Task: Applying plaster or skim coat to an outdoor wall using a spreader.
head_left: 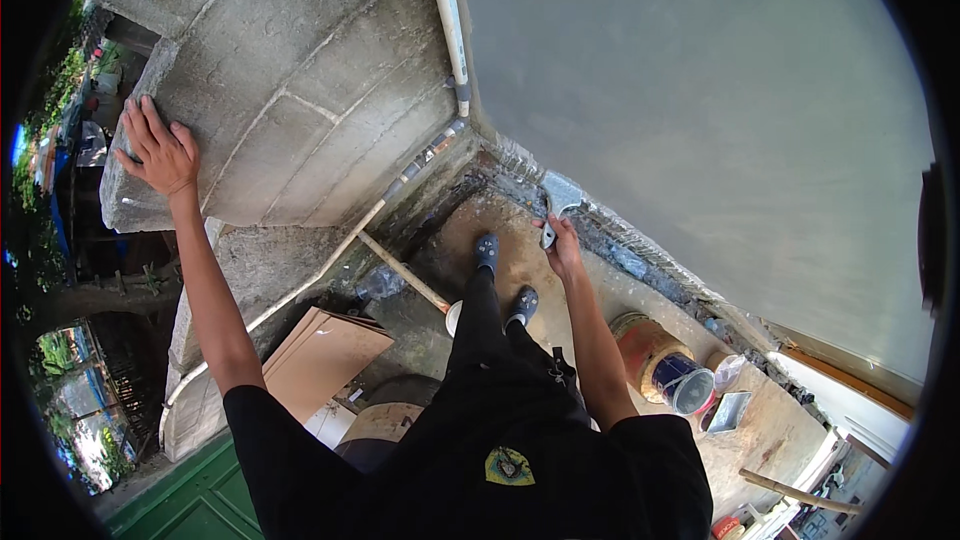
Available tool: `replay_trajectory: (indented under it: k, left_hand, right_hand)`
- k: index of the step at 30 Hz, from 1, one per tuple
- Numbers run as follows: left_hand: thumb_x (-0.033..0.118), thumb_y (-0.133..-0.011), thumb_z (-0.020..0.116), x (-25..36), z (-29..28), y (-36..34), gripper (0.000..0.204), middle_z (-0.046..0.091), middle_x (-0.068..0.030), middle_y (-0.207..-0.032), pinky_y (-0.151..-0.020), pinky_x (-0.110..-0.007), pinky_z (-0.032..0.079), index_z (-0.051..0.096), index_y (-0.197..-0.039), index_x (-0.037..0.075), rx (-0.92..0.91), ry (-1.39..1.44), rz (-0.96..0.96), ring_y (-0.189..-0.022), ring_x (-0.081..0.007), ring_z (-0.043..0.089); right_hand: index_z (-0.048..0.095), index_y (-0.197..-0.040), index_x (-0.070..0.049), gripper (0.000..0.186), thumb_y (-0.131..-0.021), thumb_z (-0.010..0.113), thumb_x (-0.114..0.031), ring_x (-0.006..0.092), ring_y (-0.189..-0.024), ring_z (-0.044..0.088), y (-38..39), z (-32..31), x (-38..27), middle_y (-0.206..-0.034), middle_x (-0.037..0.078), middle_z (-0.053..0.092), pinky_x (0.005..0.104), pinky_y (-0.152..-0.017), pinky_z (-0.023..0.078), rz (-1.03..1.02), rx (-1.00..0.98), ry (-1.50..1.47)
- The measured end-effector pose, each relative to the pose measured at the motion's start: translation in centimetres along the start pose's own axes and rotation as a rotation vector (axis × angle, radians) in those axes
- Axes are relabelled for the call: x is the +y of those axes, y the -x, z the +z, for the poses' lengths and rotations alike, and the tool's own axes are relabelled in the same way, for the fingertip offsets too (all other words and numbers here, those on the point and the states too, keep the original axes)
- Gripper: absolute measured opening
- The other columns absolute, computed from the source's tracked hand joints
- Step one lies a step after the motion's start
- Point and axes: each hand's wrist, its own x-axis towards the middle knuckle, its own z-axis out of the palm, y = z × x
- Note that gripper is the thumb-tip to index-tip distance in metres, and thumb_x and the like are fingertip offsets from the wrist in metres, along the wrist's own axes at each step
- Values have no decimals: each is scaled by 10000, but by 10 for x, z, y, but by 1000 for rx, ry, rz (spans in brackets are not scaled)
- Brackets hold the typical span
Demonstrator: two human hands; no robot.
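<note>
My left hand [160, 152] lies with fingers spread on the end of a rough concrete block wall [300, 70] at the far left, and it holds nothing. Near the middle, my right hand [563, 248] is closed around the handle of a wide putty knife [561, 192]. The blade points away from me, close to the base of a smooth grey plastered wall [700, 90]. Whether the blade touches that wall I cannot tell.
A white pipe [450, 20] runs down the corner; a thinner one [330, 265] follows the block wall. Flat cardboard [325, 355] lies left of my legs. Paint buckets [683, 383] and a grey tray [728, 412] stand right. A green door [190, 495] is at lower left.
</note>
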Motion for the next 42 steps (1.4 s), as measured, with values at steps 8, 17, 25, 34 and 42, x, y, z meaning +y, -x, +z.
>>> replay_trajectory:
  k: [8, 17, 25, 34, 42]
  left_hand:
    - [291, -873, 408, 11, 12, 11, 478, 363, -77, -1393, -1081, -437, -23, 418, -1317, 115, 57, 55, 22, -1322, -208, 269]
    - [190, -778, 475, 159, 93, 44, 551, 354, 49, -1404, -1095, -468, 15, 418, -1324, 239, -392, 344, 463, -1299, -114, 306]
    - [339, -790, 419, 206, 128, 39, 550, 307, 101, -1423, -1101, -456, -12, 366, -1336, 365, -352, -22, 535, -1292, -98, 314]
    - [466, -781, 409, 212, 130, 48, 549, 292, 120, -1426, -1100, -483, -25, 347, -1325, 423, -393, -85, 491, -1300, -103, 300]
    - [483, -783, 432, 221, 132, 45, 530, 313, 130, -1413, -1112, -439, -7, 358, -1307, 452, -374, -56, 452, -1275, -84, 337]
  right_hand:
    - [470, -830, -108, 151, -895, 542, -224, 43, -397, 315, -61, 61, 52, -931, 134, 645, 183, -353, 274, 259, -161, -153]
    - [472, -914, -86, 99, -888, 541, -153, 55, -382, 361, -200, 143, 26, -794, 132, 666, 194, -353, 274, 10, -178, 117]
    - [496, -915, -43, 139, -885, 531, -174, 78, -348, 371, -265, 135, 73, -697, 119, 652, 225, -332, 275, -47, -92, 302]
    - [479, -828, -34, 124, -875, 509, -145, 96, -349, 386, -286, 129, 79, -605, 110, 595, 229, -316, 272, 6, 2, 87]
    - [483, -986, -48, 154, -914, 505, -182, 42, -438, 413, -194, 196, -27, -599, 45, 595, 200, -396, 295, -574, -222, 362]
